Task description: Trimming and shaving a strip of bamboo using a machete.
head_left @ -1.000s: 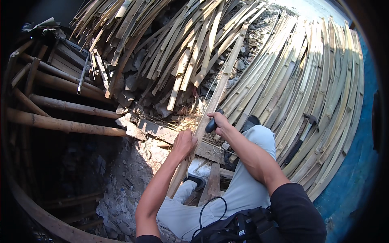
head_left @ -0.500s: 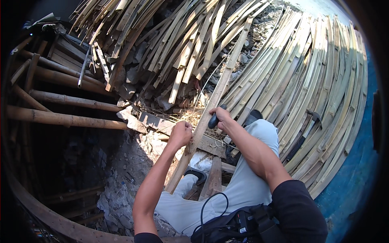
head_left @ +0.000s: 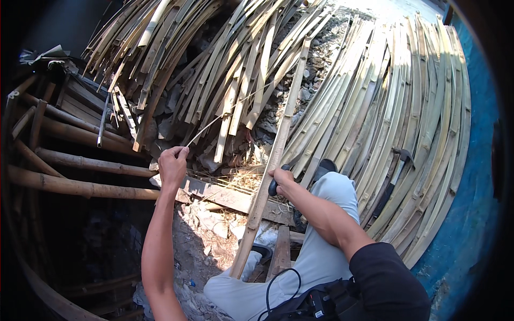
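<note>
A long split bamboo slat (head_left: 284, 134) slants across the middle, its lower end at my knee and its upper end toward the rubble. My right hand (head_left: 284, 180) is closed around a black rounded handle (head_left: 273, 186) against the slat's right side; whatever the handle belongs to is hidden. My left hand (head_left: 172, 167) is off to the left, apart from the slat. Its fingers pinch the end of a thin pale bamboo sliver (head_left: 215, 121) that stretches up and right toward the slat.
Many bamboo slats (head_left: 375, 107) lie side by side at right, a claw hammer (head_left: 395, 179) on them. Piled slats (head_left: 230, 64) fill the far side. Bamboo poles (head_left: 91, 189) stick out over a dark gap at left. A wooden board (head_left: 225, 196) lies below the slat.
My left hand has moved away from the slat to the left and up, drawing the thin sliver out. My right hand stays at the slat with the black handle; the view has shifted slightly.
</note>
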`<control>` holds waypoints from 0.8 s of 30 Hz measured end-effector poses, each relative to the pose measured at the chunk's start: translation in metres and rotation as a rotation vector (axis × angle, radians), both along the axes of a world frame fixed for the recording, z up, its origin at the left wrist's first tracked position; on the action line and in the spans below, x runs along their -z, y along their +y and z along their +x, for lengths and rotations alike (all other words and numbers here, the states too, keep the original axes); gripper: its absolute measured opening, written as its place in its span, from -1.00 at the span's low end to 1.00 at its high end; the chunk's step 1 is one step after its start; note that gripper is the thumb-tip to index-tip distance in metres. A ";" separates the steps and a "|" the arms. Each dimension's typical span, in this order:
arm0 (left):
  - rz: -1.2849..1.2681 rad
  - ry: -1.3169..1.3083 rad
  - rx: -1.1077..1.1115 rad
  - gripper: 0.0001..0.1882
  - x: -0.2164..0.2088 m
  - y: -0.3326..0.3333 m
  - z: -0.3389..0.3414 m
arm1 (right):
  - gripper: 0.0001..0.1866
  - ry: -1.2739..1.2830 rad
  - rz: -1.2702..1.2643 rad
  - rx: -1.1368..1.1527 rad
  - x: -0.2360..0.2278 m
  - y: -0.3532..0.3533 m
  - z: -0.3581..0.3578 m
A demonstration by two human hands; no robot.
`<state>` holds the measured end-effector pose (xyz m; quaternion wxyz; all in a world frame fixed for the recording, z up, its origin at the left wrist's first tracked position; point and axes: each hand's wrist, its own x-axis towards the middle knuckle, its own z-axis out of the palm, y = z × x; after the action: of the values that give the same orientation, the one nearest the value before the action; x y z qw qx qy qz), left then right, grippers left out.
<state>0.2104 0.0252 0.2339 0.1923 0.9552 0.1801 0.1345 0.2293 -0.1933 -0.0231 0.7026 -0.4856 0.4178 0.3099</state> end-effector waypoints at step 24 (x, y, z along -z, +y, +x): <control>0.458 -0.120 0.254 -0.72 -0.189 -0.074 0.126 | -0.43 0.005 0.238 -0.038 0.032 0.012 -0.007</control>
<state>0.3364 -0.0488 0.4231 -0.0029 0.9792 0.0119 0.2027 0.2227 -0.1817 -0.0547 0.7482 -0.4059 0.3704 0.3719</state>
